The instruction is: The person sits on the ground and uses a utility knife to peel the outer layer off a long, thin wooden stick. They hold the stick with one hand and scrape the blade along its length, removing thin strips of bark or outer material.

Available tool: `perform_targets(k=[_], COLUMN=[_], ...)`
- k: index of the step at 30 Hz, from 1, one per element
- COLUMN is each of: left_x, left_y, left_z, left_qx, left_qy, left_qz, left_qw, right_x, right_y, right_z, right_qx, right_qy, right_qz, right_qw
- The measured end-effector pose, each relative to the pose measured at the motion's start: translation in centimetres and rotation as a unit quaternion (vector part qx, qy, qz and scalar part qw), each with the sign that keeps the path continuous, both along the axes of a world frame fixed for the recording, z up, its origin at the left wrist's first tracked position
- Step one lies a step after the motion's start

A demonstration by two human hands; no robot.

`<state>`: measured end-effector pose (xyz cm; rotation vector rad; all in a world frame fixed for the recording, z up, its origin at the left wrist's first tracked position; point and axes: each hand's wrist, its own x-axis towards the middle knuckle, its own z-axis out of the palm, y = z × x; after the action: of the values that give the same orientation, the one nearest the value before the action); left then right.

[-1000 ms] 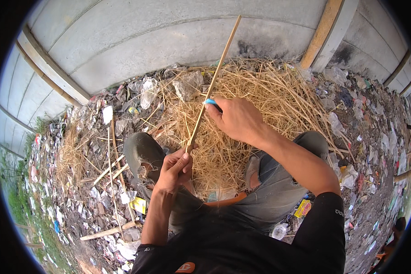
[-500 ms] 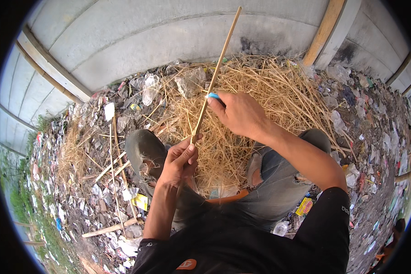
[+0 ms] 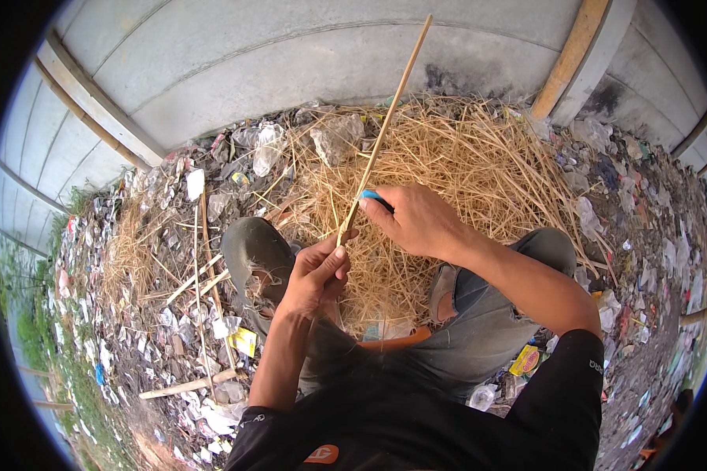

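Observation:
A long, thin bamboo strip (image 3: 391, 110) slants up and away from my left hand (image 3: 316, 276), whose fingers and thumb are closed round its lower end. My right hand (image 3: 420, 221) is closed too, at the strip a little above the left. Between its thumb and fingers shows a small blue object (image 3: 377, 198) touching the strip; most of it is hidden, so its kind is unclear. A thin sliver stands slightly apart from the strip just above my left hand. Both hands are between my bent knees, over a heap of pale shavings (image 3: 393, 271).
A grey panel wall (image 3: 291, 71) with a wooden post (image 3: 571, 59) rises behind the heap. Litter and plastic scraps (image 3: 605, 208) cover the ground on both sides. Several loose bamboo sticks (image 3: 188, 386) lie to my left. A pale stone (image 3: 338, 141) sits beyond the shavings.
My right hand and the blue object have slid down the bamboo strip toward my left hand. The strip leans slightly more to the right; my left hand keeps its hold.

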<state>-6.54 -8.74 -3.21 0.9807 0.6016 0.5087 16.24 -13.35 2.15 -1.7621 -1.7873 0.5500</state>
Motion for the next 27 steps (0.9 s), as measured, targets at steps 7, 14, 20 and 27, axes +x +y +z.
perform_targets(k=[7,14,20,27], left_x=[0.2,-0.1,0.4,0.4], left_y=[-0.3,-0.4,-0.3,-0.7], left_z=[0.7,1.1,1.2,1.3], left_qx=[-0.008,0.008,0.031,0.022], left_qy=[0.005,-0.010,-0.006,0.001], left_qz=[-0.018,-0.015,-0.023,-0.020], left_qw=[1.000,1.000,0.999,1.000], right_x=[0.2,0.4,-0.2,1.9], right_y=[-0.3,0.0,-0.7,0.6], right_z=[-1.7,-0.4,-1.1,-2.7], right_qx=[0.015,-0.019,0.039,-0.073], right_qy=[0.074,0.057,0.073,0.188], right_qz=[0.035,0.024,0.022,0.083], right_qw=[0.997,0.998,0.996,0.976])
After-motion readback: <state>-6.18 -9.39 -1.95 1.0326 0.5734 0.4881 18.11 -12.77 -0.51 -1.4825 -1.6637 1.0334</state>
